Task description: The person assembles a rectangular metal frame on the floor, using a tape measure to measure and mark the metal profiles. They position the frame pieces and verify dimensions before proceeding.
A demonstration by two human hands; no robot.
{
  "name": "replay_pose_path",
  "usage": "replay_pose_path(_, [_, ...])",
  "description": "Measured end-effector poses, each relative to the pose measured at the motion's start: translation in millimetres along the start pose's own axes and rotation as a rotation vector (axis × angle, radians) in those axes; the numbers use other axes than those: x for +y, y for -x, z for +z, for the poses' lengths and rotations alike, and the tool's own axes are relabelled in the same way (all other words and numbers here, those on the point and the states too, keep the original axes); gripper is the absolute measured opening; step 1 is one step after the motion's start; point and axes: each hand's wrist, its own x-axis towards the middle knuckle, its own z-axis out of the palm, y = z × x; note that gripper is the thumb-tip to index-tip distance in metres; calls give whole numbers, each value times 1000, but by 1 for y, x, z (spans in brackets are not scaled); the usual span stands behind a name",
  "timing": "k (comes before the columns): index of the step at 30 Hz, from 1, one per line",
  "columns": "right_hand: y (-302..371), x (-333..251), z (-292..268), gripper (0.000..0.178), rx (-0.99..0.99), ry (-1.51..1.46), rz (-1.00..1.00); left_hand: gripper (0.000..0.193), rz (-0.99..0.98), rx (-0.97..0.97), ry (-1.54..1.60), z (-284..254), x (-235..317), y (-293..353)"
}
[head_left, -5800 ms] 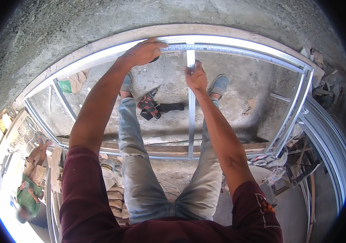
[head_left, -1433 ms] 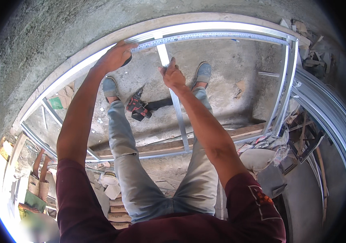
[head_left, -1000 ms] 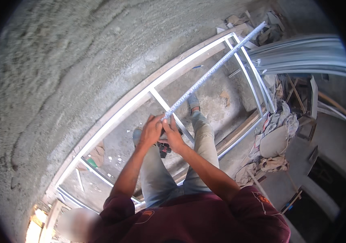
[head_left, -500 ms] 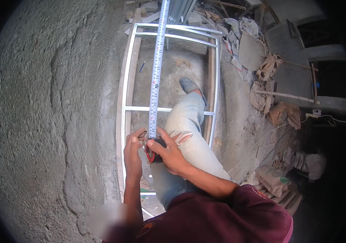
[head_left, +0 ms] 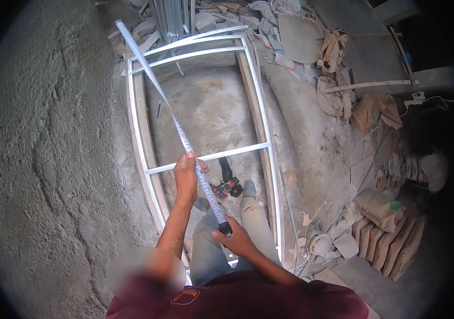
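Observation:
A tape measure is stretched out in front of me, its black case gripped by my right hand. The white blade runs from the case toward the far left and twists partway along. Farther up the blade, my left hand is closed around it, close to the crossbar. Beneath lies a long silvery metal frame with crossbars, set over timber strips. The blade's far end passes over the frame's far left corner.
My feet stand inside the frame, beside black and red tools. A thin blue stick lies farther off. A rough wall rises at left. Rubble, metal profiles, torn paper, stacked sacks and a bucket surround the right and far sides.
My left hand has moved from beside the case onto the blade. The blade now slants left and twists. My outstretched foot has come back, and the view has shifted.

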Motion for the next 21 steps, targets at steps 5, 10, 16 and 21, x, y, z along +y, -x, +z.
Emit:
replay_pose_path(5, [10,129,-72,60,176,-38,174,31,-172,-114,-192,116,-113,-78])
replay_pose_path(10, [-80,198,-142,52,238,-57,257,33,-91,-108,-492,195,-244,-182])
replay_pose_path(16, [-210,337,-188,63,486,39,144,39,121,-83,-728,254,-321,-249])
replay_pose_path(21, [-240,360,-205,62,407,130,202,52,321,-243,-1051,222,-364,-250])
